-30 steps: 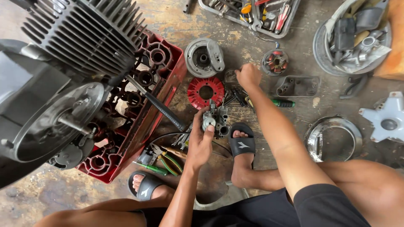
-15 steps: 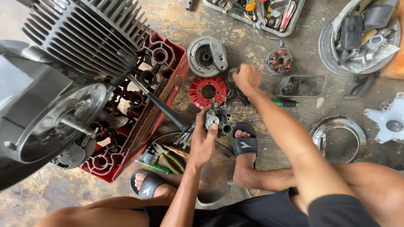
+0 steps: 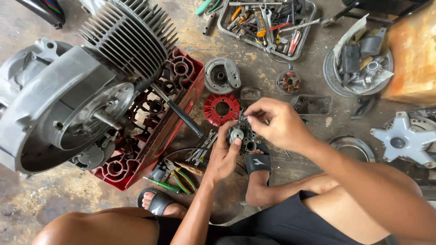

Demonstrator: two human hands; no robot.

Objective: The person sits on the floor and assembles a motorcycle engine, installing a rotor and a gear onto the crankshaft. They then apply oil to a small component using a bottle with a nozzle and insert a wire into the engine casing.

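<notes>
A metal tool tray [image 3: 309, 27] at the top holds wrenches, pliers and screwdrivers; a round metal pan [image 3: 334, 77] to its right holds grey parts and rags. A red plastic crate [image 3: 181, 97] props a finned engine [image 3: 81, 90]. Between them, over the floor, the left hand [image 3: 222, 156] cups a small metal carburetor [image 3: 240, 134] while the right hand [image 3: 277, 122] pinches its top. A red fan ring [image 3: 221, 109] lies just behind
</notes>
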